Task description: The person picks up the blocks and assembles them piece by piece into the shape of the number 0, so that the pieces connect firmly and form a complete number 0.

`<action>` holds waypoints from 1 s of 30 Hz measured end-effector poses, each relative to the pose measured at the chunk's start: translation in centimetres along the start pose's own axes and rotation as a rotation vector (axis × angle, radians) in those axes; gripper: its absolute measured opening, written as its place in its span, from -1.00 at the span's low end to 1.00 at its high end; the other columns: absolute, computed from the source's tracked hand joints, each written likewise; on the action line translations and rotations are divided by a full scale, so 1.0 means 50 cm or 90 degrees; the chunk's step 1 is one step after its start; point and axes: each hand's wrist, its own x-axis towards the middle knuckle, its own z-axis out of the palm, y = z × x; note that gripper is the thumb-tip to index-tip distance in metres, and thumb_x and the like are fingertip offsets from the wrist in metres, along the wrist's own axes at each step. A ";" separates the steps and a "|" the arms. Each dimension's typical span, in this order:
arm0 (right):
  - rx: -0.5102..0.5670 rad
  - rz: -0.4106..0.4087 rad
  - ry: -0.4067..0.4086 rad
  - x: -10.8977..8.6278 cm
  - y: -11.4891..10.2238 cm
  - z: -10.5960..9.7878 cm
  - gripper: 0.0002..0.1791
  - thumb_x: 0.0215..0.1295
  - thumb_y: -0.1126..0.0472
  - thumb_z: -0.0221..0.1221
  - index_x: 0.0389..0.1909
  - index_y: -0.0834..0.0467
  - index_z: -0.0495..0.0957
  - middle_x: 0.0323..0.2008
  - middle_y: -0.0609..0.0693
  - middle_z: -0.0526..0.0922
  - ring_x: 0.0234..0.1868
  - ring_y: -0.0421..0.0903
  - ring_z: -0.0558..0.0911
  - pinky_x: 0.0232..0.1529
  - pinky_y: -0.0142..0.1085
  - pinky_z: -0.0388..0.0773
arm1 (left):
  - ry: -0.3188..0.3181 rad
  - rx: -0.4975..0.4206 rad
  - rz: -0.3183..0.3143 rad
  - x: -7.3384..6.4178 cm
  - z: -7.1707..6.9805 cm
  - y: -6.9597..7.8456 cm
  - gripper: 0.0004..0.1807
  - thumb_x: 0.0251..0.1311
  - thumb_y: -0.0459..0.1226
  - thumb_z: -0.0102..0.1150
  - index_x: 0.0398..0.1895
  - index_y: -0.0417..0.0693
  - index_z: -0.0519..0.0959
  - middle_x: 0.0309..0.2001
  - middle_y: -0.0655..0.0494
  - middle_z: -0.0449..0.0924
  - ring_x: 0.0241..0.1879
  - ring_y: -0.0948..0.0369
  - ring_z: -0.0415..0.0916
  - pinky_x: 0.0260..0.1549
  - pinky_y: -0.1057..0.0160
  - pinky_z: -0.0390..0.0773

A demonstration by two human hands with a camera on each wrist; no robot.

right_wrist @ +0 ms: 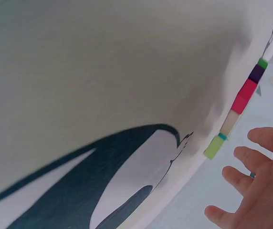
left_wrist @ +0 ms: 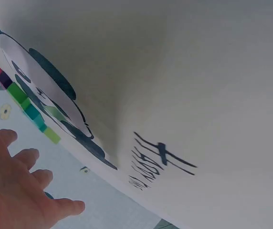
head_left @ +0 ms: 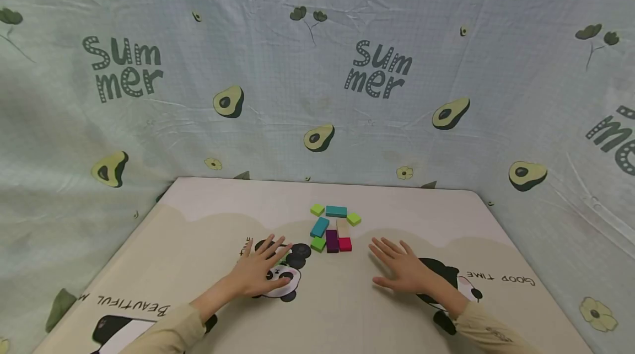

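Left hand (head_left: pixel 258 273) and right hand (head_left: pixel 404 271), both spread, are flanking a dark-purple rectangular block (head_left: pixel 332 241) from its eight and four o'clock.

The left hand (head_left: pixel 258 274) had its back turned up, its fingers spread and straight, reaching far and slightly right, the thumb out to the right. The right hand (head_left: pixel 404 272) also showed its back, fingers extended far and left, thumb apart on the near side. The hands were well apart, both forearms slanting inward from the near side in beige sleeves (head_left: pixel 171 329).
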 end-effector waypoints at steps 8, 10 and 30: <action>0.008 -0.014 -0.002 0.013 -0.009 -0.001 -0.22 0.17 -0.24 -0.02 0.31 0.13 0.13 0.31 0.07 0.19 0.33 0.11 0.15 0.15 0.24 0.03 | -0.033 0.002 0.017 0.016 -0.002 0.016 -0.28 0.09 0.15 -0.05 0.29 0.02 0.21 0.33 -0.02 0.13 0.34 -0.07 0.00 0.09 -0.37 -0.04; 0.017 -0.019 -0.001 0.016 -0.011 -0.001 -0.23 0.17 -0.22 -0.01 0.31 0.14 0.14 0.30 0.08 0.21 0.32 0.11 0.16 0.15 0.24 0.03 | -0.037 0.005 0.024 0.021 -0.001 0.019 -0.28 0.09 0.14 -0.05 0.29 0.02 0.21 0.32 -0.01 0.15 0.34 -0.06 0.01 0.10 -0.36 -0.03; 0.011 -0.075 0.001 0.058 -0.039 0.002 -0.32 0.16 -0.11 0.08 0.25 0.14 0.24 0.26 0.08 0.29 0.31 0.09 0.19 0.17 0.20 0.08 | -0.081 0.023 0.088 0.085 0.010 0.043 -0.30 0.17 0.12 -0.12 0.31 -0.05 0.17 0.32 0.02 0.16 0.37 0.02 -0.05 0.18 -0.25 -0.04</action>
